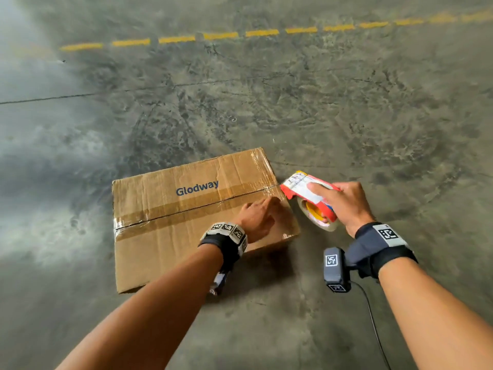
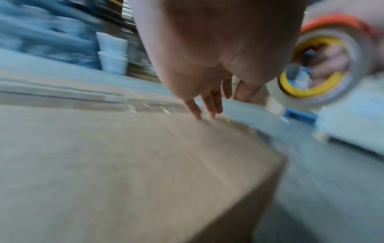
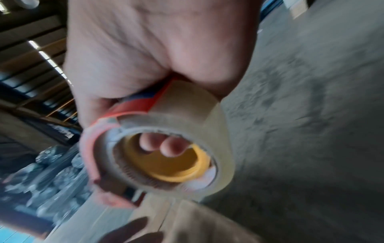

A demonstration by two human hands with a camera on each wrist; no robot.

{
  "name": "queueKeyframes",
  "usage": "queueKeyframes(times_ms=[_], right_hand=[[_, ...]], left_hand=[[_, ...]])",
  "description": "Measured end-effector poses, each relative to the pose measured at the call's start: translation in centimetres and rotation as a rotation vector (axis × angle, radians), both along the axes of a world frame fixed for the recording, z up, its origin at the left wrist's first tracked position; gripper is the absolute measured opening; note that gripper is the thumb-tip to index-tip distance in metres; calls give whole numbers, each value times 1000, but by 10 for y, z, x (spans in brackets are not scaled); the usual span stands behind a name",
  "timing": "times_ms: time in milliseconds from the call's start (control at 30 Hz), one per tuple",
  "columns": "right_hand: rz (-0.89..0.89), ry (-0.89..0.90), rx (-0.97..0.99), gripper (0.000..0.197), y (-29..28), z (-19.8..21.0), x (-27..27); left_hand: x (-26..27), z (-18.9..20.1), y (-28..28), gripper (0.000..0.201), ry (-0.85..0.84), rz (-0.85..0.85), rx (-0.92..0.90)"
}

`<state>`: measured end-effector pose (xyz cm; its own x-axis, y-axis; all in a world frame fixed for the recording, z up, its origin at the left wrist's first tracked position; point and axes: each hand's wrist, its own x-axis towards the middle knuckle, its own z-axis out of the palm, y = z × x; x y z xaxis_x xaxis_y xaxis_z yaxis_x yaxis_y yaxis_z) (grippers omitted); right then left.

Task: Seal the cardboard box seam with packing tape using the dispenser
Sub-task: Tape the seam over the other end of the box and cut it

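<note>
Concrete floor all round, and I've got the cardboard box lying flat on it. From the head view, my left hand rests with loose, straight fingers on the box near the seam's right end; my right hand grips the tape dispenser just off that end. Left wrist: blurred, fingertips on cardboard. Right wrist: fingers curled through the roll's core. I'd say we're at the start: next, plant the tape on that edge.
</note>
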<state>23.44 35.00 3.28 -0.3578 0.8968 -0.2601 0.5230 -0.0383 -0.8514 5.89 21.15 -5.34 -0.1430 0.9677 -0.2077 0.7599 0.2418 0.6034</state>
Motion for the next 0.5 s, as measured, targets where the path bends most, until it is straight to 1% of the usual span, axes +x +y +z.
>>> queueKeyframes(times_ms=[33,67,133,167,233,267,300,367,400,433,500], right_hand=[[59,48,-11,38,2,2,-8],[139,89,-26,33,3,5,-19],[281,152,-81,30,0,9,-40],[331,175,-103,32,0,9,-50],[430,221,-146,50,-8,8,-74],[469,238,-164,55,-12,8,-84],[515,239,-181,51,-19,8,-98],[606,229,-197,31,-32,10,-117],[663,222,-205,26,-41,10,-127],[702,223,-211,25,-48,11,-134],[740,236,-221,24,-60,11,-145]], left_hand=[[-11,6,-3,55,-148,104,46],[-23,12,-10,52,-255,221,94],[-45,22,-30,49,-397,413,117],[-54,26,-40,47,-485,485,92],[-68,37,-64,42,-732,622,49],[-74,44,-75,40,-846,684,62],[-80,51,-88,40,-941,749,98],[-90,64,-105,41,-1127,834,178],[-94,66,-117,41,-1208,866,213],[-97,68,-125,43,-1258,882,226],[-104,68,-137,52,-1301,896,234]])
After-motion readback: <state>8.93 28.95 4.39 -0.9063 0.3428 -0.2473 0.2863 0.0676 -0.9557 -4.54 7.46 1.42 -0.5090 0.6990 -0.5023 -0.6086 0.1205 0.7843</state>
